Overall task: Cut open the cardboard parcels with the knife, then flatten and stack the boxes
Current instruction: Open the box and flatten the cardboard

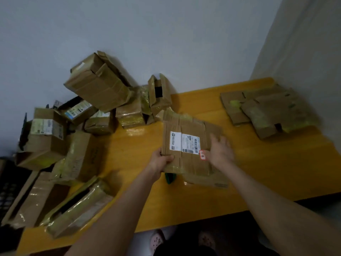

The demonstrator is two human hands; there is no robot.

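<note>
- Head view: my left grip point(162, 160) clasps the near-left corner of a flattened box point(191, 126), thumb on top.
- My right grip point(219, 150) is blurred. It lies on the box's right side with loose, spread fingers and grasps nothing that I can see.
- That box sits mid-desk with its white label point(184, 143) facing up. A green object point(170, 179) peeks from under its near edge.
- Other flattened boxes point(267, 111) lie stacked at the far right of the yellow desk point(258, 172), well apart.
- A heap of taped parcels point(96, 115) crowds the left end.
</note>
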